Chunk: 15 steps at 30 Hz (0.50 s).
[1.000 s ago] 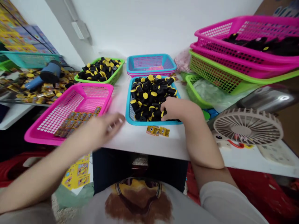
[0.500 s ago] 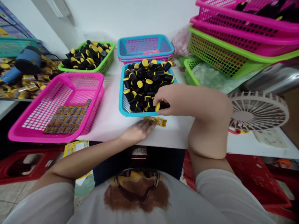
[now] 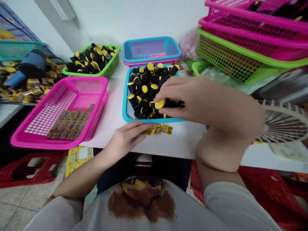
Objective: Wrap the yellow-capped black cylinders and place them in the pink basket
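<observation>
My right hand (image 3: 192, 96) is closed around a small black cylinder with a yellow cap (image 3: 159, 104), lifted over the front right of the blue basket (image 3: 125, 106). Many similar black-and-yellow cylinders (image 3: 144, 89) fill that basket. In front of it, my left hand (image 3: 127, 136) pinches a yellow printed strip (image 3: 150, 129) between thumb and fingers, just above the white table. Another yellow printed piece (image 3: 166, 129) lies at the strip's right end; whether the two are joined I cannot tell.
A pink basket (image 3: 21, 138) with rows of small printed packets stands left. Behind it is a green basket (image 3: 113, 64) of cylinders. Empty-looking blue and pink baskets (image 3: 178, 51) sit at the back. Stacked baskets (image 3: 223, 57) and a fan (image 3: 284, 125) occupy the right.
My right hand has risen out of the pile with a capped cylinder. My left hand has moved left and now grips the yellow strip instead of lying over it on the table.
</observation>
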Tool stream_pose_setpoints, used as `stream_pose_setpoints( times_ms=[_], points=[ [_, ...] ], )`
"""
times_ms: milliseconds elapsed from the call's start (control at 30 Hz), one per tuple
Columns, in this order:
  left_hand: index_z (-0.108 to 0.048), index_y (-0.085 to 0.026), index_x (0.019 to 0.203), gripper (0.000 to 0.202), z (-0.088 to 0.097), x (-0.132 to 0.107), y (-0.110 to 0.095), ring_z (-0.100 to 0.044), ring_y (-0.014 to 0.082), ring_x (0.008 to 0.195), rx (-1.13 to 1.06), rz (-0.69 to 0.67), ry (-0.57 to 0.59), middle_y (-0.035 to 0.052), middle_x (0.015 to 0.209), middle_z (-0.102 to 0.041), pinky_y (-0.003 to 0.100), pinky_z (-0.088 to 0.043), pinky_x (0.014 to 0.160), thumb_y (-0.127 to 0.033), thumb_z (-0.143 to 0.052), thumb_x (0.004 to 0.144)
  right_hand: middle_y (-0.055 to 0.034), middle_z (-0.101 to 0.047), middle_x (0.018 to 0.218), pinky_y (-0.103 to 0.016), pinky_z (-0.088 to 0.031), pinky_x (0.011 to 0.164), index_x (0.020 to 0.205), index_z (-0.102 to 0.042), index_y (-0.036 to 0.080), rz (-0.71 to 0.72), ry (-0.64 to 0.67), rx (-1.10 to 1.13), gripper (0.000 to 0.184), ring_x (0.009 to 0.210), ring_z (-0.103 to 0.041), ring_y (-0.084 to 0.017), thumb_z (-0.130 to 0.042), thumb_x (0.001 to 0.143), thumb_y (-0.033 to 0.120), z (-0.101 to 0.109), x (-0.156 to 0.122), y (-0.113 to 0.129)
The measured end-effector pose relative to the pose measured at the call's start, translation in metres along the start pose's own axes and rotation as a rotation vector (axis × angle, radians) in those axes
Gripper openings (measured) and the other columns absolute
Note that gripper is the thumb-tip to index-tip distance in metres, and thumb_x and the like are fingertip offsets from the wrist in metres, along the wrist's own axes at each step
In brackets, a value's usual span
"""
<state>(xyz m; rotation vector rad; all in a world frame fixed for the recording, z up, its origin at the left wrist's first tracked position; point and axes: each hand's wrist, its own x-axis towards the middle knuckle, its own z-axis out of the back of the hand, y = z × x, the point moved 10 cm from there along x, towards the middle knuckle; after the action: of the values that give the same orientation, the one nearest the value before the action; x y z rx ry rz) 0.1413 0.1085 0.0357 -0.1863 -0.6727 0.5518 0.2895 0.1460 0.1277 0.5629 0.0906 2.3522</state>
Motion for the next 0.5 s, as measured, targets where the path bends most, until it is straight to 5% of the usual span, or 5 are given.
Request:
stream_pose_setpoints(
  times_ms=[133, 267, 400, 433, 500],
  points=[
    [-0.08, -0.023, 0.09, 0.013, 0.09, 0.044, -0.016, -0.081, 0.0106, 0.086, -0.123, -0.121, -0.486, -0.0028, 0.095, -0.084, 0.022, -0.067, 0.077, -0.014, -0.088, 0.088, -0.0006, -0.08, 0.117, -0.038, -0.066, 0.096, 0.105, -0.077, 0.035, -0.153, -0.414, -0.063, 0.011, 0.11, -0.075, -0.023, -0.08, 0.095, 0.03, 0.046, -0.004, -0.003],
    [-0.082, -0.025, 0.097, 0.023, 0.146, 0.083, -0.014, -0.075, 0.0048, 0.069, -0.057, -0.294, -0.894, -0.0109, 0.078, -0.08, 0.016, -0.06, 0.06, -0.011, -0.093, 0.082, -0.0031, -0.079, 0.111, -0.036, -0.068, 0.081, 0.109, -0.078, 0.032, -0.149, -0.797, -0.091, 0.011, 0.106, -0.074, -0.023, -0.078, 0.098, 0.03, 0.068, -0.019, 0.004],
    [-0.069, -0.033, 0.137, 0.053, 0.147, 0.111, 0.009, -0.079, 0.004, 0.076, -0.231, -0.397, -0.931, -0.0055, 0.127, -0.079, 0.012, -0.064, 0.069, -0.021, -0.089, 0.09, -0.0045, -0.078, 0.108, -0.033, -0.067, 0.068, 0.107, -0.08, 0.029, -0.108, -1.014, -0.051, 0.015, 0.099, -0.076, -0.022, -0.083, 0.093, 0.026, 0.078, -0.033, 0.003],
    [-0.06, -0.036, 0.147, 0.061, 0.141, 0.117, 0.021, -0.082, 0.0074, 0.082, -0.312, -0.358, -0.905, -0.0029, 0.139, -0.075, 0.017, -0.067, 0.077, -0.026, -0.087, 0.093, -0.004, -0.078, 0.107, -0.033, -0.067, 0.068, 0.106, -0.08, 0.029, -0.106, -1.061, -0.034, 0.016, 0.098, -0.076, -0.022, -0.084, 0.092, 0.025, 0.081, -0.037, 0.001],
    [-0.039, -0.039, 0.159, 0.072, 0.121, 0.129, 0.042, -0.084, 0.0152, 0.093, -0.408, -0.271, -0.797, 0.0005, 0.132, -0.077, 0.031, -0.071, 0.094, -0.031, -0.079, 0.099, -0.0028, -0.079, 0.108, -0.033, -0.067, 0.07, 0.106, -0.081, 0.029, -0.097, -1.147, 0.016, 0.019, 0.099, -0.077, -0.021, -0.086, 0.089, 0.023, 0.084, -0.043, -0.004]
  ],
)
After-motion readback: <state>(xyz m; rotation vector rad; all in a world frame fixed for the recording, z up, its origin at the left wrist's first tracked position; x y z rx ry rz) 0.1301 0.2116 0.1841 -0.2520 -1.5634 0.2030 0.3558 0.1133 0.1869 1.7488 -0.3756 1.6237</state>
